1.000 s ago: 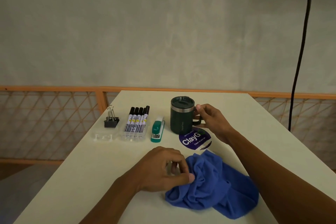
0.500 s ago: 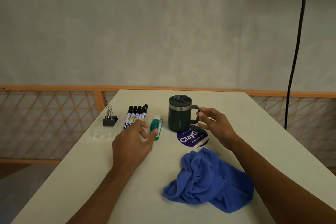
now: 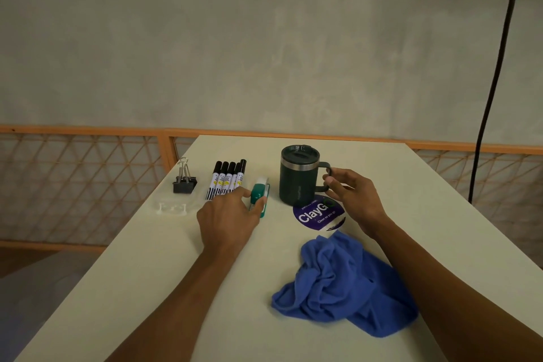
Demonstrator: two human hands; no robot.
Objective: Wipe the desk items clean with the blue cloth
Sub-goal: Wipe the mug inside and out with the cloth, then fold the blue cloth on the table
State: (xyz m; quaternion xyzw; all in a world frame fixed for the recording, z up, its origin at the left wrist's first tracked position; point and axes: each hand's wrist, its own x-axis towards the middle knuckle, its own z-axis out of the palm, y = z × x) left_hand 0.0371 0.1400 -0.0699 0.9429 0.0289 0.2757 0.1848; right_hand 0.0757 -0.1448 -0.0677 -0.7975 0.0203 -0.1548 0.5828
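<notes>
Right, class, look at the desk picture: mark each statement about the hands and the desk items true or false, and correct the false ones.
1. The blue cloth lies on the table, in neither hand. True.
2. The right hand grips the binder clip. False: it holds the mug by its handle.
3. The left hand pinches the green stapler. True.
4. The mug lies on its side. False: it stands upright, lid on.
5. The markers lie right of the mug. False: they lie left of it.
</notes>
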